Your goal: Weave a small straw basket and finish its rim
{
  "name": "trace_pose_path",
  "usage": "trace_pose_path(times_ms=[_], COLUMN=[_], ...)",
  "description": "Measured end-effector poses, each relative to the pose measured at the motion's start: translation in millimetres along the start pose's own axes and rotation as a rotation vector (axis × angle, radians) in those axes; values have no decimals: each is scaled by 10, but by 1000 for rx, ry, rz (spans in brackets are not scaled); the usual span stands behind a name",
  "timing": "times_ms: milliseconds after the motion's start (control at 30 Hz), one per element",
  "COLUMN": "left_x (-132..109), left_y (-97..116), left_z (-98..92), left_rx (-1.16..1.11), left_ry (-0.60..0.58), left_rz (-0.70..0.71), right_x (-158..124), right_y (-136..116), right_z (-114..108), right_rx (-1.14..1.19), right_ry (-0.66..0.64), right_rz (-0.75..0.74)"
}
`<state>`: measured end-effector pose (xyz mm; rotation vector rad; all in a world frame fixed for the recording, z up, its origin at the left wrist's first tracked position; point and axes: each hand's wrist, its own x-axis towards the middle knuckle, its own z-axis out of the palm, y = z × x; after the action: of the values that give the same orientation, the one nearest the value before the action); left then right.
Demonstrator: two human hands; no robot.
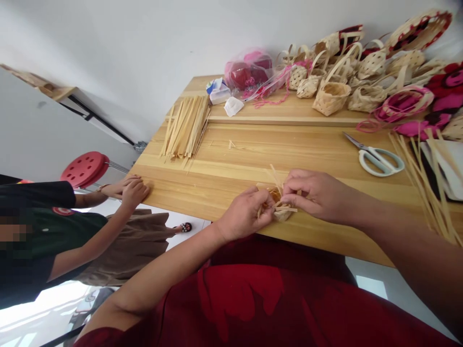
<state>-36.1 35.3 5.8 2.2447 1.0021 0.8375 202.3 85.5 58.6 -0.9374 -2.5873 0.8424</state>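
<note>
Close to the table's front edge, a small woven basket (282, 215) of pale flat strips sits between my two hands, with loose strip ends sticking up and out of it. My left hand (249, 212) is closed on the basket's left side, thumb and fingers pinched at its rim. From the right, my right hand (307, 193) pinches a strip (278, 177) at the basket's rim. Much of the basket is hidden behind my fingers.
A bundle of flat strips (186, 127) lies at the left. Scissors (378, 159) and more strips (430, 188) are at the right. Finished baskets (331, 98), a plastic bag of yarn (249, 72) and tissues (219, 91) line the back. Another person's hands (133, 190) rest on the table's left edge.
</note>
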Motion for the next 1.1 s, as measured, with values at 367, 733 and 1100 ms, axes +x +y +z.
trace_pose_path(times_ms=[367,733,1100], left_x=[-22,15,28], left_y=[-12,64,106], left_z=[10,-100,-113], left_rx=[33,92,178], left_ry=[-28,-84,-127], left_rz=[-4,61,48], right_x=[-252,-225,70], right_y=[-71,-176,-172], right_z=[100,131,-54], right_rx=[-160,-391,-309], right_ry=[226,113,-29], right_rz=[-222,-388,-231])
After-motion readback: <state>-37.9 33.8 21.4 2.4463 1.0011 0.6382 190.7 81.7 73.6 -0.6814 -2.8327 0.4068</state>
